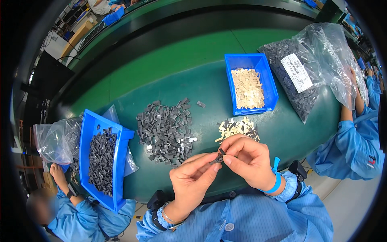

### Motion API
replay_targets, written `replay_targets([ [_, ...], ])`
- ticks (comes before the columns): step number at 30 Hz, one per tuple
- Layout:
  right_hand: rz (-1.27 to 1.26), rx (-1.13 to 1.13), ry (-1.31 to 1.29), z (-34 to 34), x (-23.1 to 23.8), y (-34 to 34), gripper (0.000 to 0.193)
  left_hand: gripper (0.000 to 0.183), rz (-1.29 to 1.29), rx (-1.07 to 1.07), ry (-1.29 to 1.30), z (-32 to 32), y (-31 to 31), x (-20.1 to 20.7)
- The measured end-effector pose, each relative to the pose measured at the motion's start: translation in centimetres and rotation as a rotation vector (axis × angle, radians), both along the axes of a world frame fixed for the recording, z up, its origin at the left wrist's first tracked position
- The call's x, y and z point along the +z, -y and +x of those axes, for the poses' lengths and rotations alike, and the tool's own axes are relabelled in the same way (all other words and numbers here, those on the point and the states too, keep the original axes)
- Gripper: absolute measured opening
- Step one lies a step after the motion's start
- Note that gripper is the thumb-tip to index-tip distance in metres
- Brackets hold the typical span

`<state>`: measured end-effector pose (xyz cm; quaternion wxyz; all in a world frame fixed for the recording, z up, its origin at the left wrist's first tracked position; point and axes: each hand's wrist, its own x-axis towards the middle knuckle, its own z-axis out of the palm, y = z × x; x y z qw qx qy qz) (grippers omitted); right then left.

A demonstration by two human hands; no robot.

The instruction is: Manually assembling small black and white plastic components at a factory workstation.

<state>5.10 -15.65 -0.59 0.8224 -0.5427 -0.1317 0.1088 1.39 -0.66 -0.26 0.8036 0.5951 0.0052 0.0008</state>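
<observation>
Left hand [192,177]: raised over the near edge of the worktop [201,86], palm turned inward, grip narrow, thumb and forefinger pinched on a small dark part [219,156].
Right hand [248,158]: meets the left hand from the other side, fingertips closed on the same small dark part; a blue wrist strap [275,183] circles the wrist.
Small dark part: held between both hands in the air, just in front of the chest, above the worktop's near edge; its exact shape is too small to tell.
Grey pile [166,131]: loose grey pieces heaped on the worktop, just beyond the left hand.
Mixed pile [238,128]: smaller heap of tan and grey pieces, just beyond the right hand.
Far blue bin [250,83]: holds tan flat pieces, stands behind the mixed pile.
Near blue bin [101,159]: on the left, tilted, filled with dark pieces.
Clear bag [312,66]: on the right, bulging with dark pieces, a white label on it.
Left clear bag [54,139]: crumpled beside the near blue bin.
Other people: blue sleeves at lower left [82,215] and at right [351,147].
</observation>
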Motion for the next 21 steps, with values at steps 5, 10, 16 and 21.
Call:
replay_targets([
  [5,-0.022,0.004,0.028,0.12,-0.14,0.01,0.006,0.025,0.016,0.014,0.01,0.03,0.05,0.0],
  [10,-0.032,0.002,0.038,0.15,-0.25,-0.02,0.007,0.026,0.042,0.016,-0.001,0.08,0.09,0.08],
  [16,-0.052,-0.04,0.055,0.06,-0.42,-0.07,0.009,0.026,0.044,0.016,0.0,0.13,0.25,0.09],
  [21,-0.097,-0.066,0.098,0.0,-0.36,-0.2,0.009,0.026,0.051,0.021,0.02,0.0,0.27,0.34],
])
